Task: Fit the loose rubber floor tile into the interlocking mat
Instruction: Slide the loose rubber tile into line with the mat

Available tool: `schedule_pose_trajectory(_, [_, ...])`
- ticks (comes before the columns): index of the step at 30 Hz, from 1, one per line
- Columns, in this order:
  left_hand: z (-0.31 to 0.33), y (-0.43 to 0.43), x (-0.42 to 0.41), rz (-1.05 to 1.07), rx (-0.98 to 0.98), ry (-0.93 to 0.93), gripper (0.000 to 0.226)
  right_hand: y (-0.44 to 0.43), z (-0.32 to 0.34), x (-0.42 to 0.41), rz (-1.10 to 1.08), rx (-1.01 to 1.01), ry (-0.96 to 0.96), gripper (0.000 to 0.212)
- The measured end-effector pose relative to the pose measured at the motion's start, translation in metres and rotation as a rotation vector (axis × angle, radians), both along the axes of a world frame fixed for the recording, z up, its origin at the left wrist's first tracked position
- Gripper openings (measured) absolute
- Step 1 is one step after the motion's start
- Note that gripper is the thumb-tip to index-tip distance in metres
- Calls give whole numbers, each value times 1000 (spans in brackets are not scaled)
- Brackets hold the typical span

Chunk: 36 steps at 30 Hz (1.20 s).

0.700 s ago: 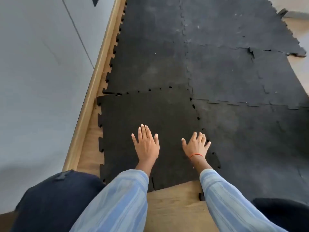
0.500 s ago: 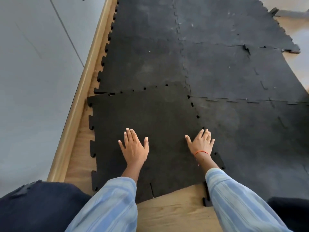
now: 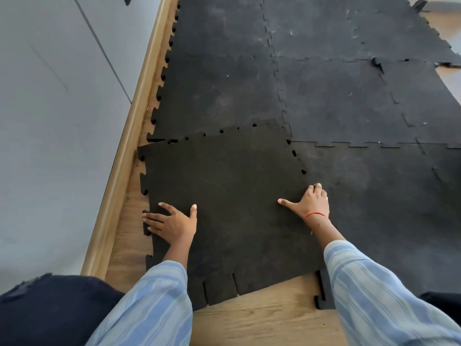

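The loose tile lies skewed on the wooden floor, its far edge and right edge overlapping the interlocking mat, with small gaps showing along both seams; the teeth are not seated. Its left edge sits near the baseboard.

Left hand: 0.5 s ago it lay flat near the tile's middle; now it has shifted to the tile's left edge, fingers spread and pointing toward the baseboard, fingertips at the toothed border, thumb stretched out on top. Palm rests on the tile.

Right hand: earlier flat with fingers fanned on the tile's right part; now at the tile's right edge where it meets the mat, thumb extended across the tile, other fingers curled down at the seam. Whether they are hooked under the edge cannot be told. An orange band circles the wrist.

Both striped blue sleeves reach in from the tile's near side. The tile's far corner now rides further over the mat than before.
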<state>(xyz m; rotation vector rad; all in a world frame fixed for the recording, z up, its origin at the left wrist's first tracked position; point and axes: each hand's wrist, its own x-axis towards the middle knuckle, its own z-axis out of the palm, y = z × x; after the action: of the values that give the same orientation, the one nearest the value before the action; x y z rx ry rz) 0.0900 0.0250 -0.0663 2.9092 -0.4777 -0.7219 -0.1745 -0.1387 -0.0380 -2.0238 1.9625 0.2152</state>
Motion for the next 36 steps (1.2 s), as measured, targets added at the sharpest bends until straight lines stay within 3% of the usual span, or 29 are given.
schedule_pose_trajectory(10, [5,-3,35,42,-74,51,130,33,-7,-9,-32,-78,0,114])
schedule_pose_trajectory(21, [8,-15,41,196,-220,75,119,84,-20,-12,-283,-179,-107,111])
schedule_pose_trajectory(36, [2,-20,54,99,-94,14,110,81,-14,5,-433,-114,-322,115])
